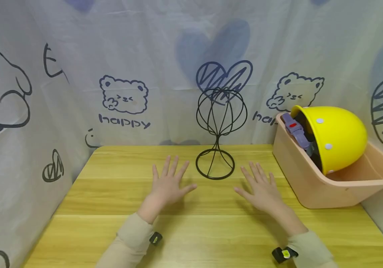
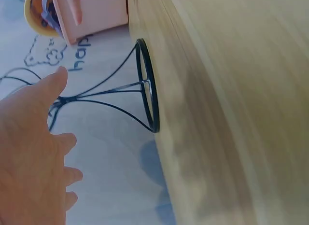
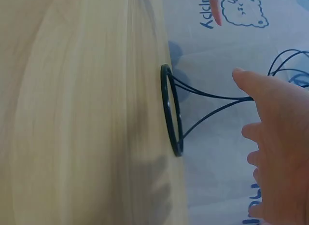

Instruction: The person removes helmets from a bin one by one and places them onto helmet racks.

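A black wire stand (image 1: 217,137) with a round cage top and a ring base is upright near the table's back edge. My left hand (image 1: 169,185), fingers spread, is to the left and in front of its base. On the other side, my right hand (image 1: 261,189) also has its fingers spread, palm down. Neither hand touches the stand or holds anything. Both wrist views show the ring base (image 2: 147,85) beyond the thumb. A yellow helmet (image 1: 342,136) with a purple strap and red buckle button lies on its side in a pink bin (image 1: 318,190) at the right.
The wooden table (image 1: 211,230) reaches back to a white printed curtain (image 1: 171,56), which also runs along the left and right sides. The bin stands on the table's right side, close to the right hand. Each wrist wears a small black device.
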`<state>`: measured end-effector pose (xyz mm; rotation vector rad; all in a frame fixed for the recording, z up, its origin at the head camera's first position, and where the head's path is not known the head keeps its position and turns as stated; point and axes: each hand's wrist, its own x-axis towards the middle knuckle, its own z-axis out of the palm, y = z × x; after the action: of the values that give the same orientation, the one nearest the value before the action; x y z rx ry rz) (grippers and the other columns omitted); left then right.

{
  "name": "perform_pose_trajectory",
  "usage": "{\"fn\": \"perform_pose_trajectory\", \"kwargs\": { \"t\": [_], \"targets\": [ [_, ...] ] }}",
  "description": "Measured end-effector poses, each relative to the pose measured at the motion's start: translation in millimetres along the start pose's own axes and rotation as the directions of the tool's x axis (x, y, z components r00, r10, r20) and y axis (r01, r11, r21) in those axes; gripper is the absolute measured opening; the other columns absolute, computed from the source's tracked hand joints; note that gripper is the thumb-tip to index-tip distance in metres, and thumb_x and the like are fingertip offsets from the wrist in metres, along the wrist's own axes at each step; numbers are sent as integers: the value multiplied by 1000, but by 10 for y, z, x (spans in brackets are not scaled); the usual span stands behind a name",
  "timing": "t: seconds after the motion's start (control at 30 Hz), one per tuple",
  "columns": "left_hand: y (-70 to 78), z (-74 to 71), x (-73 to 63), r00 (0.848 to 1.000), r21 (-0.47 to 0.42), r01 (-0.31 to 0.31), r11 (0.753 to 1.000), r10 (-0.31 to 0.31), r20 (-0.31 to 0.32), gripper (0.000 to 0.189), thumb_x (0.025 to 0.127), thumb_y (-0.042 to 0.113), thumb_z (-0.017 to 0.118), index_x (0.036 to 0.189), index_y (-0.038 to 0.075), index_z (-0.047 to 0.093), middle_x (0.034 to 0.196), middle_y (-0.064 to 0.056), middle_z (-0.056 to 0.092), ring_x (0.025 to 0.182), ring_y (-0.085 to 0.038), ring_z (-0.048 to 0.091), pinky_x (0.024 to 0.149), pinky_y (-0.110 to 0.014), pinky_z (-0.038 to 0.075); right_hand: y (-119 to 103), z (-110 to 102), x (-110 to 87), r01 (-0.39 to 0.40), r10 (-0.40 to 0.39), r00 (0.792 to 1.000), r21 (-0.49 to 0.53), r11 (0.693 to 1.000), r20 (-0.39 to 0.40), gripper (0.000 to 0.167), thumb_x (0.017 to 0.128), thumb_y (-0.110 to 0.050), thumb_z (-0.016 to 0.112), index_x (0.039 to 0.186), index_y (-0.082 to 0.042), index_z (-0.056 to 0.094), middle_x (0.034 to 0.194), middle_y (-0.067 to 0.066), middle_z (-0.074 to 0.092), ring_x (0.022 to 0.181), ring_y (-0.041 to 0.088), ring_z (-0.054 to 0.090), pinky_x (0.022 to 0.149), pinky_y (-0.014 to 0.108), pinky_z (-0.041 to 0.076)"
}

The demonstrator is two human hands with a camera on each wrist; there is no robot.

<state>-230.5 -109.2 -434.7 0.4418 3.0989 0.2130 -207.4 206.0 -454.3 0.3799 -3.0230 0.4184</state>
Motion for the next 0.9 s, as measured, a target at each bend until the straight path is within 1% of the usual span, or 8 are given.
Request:
{"fn": "perform_pose_trajectory", "kwargs": {
  "t": [0.17, 0.27, 0.4, 0.5, 0.6, 0.7, 0.8, 0.9],
  "targets": [
    [43, -74, -69, 999, 43, -44, 998, 45, -10, 85, 87, 78, 37, 156, 39, 7, 164, -2, -4, 153, -31, -10, 114, -69, -10, 6, -117, -92, 27, -28, 999, -16, 1000, -18, 84, 92, -67, 44, 157, -23, 16, 165, 12, 2, 152, 37, 0, 117, 68, -1],
    [75, -127, -109, 997, 58, -73, 996, 74, -6, 84, 87, 79, 35, 155, 40, 5, 164, 0, -6, 152, -29, -11, 114, -67, -12, 26, -196, -161, 32, -33, 999, -31, 999, -22, 85, 92, -69, 42, 158, -24, 14, 165, 11, 1, 152, 38, 1, 117, 68, 0],
    [114, -214, -161, 994, 92, -109, 990, 111, -12, 84, 87, 79, 33, 156, 38, 8, 164, 0, -6, 152, -29, -11, 114, -67, -11, 46, -321, -256, 39, -40, 999, -37, 999, -22, 84, 92, -68, 42, 158, -24, 14, 165, 9, 0, 152, 37, 1, 117, 67, 0],
    [131, -280, -210, 991, 128, -131, 983, 134, -13, 85, 87, 80, 32, 156, 39, 6, 164, 0, -7, 152, -29, -10, 114, -68, -11, 41, -424, -334, 48, -50, 998, -58, 997, -27, 83, 93, -67, 43, 157, -25, 15, 165, 9, 1, 152, 36, 2, 118, 66, 1],
    [151, -340, -252, 985, 146, -164, 976, 171, -35, 85, 86, 80, 32, 156, 39, 6, 164, -1, -4, 153, -29, -8, 114, -68, -9, 49, -522, -410, 60, -64, 997, -94, 994, -44, 81, 93, -66, 43, 157, -25, 16, 165, 10, 4, 152, 36, 3, 118, 65, 4],
    [184, -383, -273, 973, 169, -204, 964, 218, -70, 85, 86, 80, 33, 156, 40, 6, 165, -1, 0, 153, -29, -6, 115, -68, -7, 73, -619, -488, 74, -83, 994, -115, 991, -68, 81, 94, -64, 45, 158, -25, 14, 165, 12, 5, 152, 35, 3, 119, 64, 5],
    [238, -428, -267, 959, 186, -245, 952, 265, -96, 84, 86, 80, 34, 156, 41, 7, 165, -1, 3, 153, -28, -6, 116, -68, -5, 104, -707, -563, 80, -93, 992, -131, 988, -91, 82, 94, -63, 46, 158, -27, 8, 165, 11, 4, 153, 33, -2, 121, 60, -1],
    [301, -474, -250, 950, 188, -274, 943, 296, -101, 84, 86, 80, 35, 156, 40, 10, 166, -1, 6, 153, -27, -8, 116, -68, -5, 139, -784, -629, 85, -105, 986, -154, 984, -126, 84, 94, -61, 48, 158, -28, 6, 166, 10, 4, 153, 31, -3, 122, 57, -4]
  ]
}}
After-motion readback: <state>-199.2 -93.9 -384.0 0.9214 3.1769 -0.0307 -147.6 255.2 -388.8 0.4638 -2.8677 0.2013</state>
